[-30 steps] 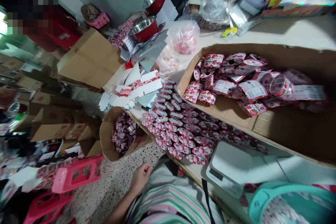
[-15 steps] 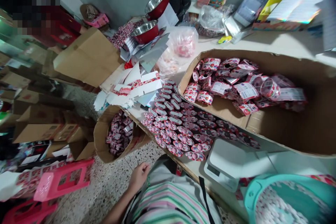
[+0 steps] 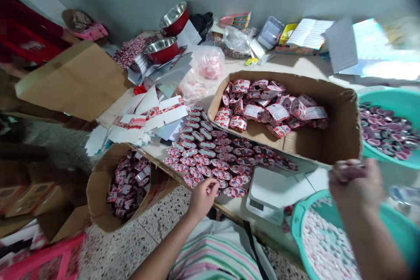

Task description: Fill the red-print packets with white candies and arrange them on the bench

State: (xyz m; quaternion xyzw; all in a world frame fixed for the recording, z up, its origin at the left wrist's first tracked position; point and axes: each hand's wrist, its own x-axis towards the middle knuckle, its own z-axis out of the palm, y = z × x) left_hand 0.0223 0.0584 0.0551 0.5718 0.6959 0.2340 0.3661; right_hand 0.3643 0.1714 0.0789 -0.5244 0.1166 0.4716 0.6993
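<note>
Rows of small pink printed cups cover the table's near left part. My left hand reaches the nearest row, its fingers curled at a cup by the table edge. My right hand is raised over a teal basin of pale candies, fingers closed around a blurred pink thing, likely a cup. A white scale sits between the two hands. Behind it, a long cardboard box holds several filled pink packs.
A second teal basin with dark lids stands at the right. Red metal bowls, plastic bags and papers crowd the back of the table. On the floor a cardboard box holds pink packs; a pink stool is at the lower left.
The view swung right. My left hand rose from my lap to the nearest row of cups. My right hand came into view, closed on something pink.
</note>
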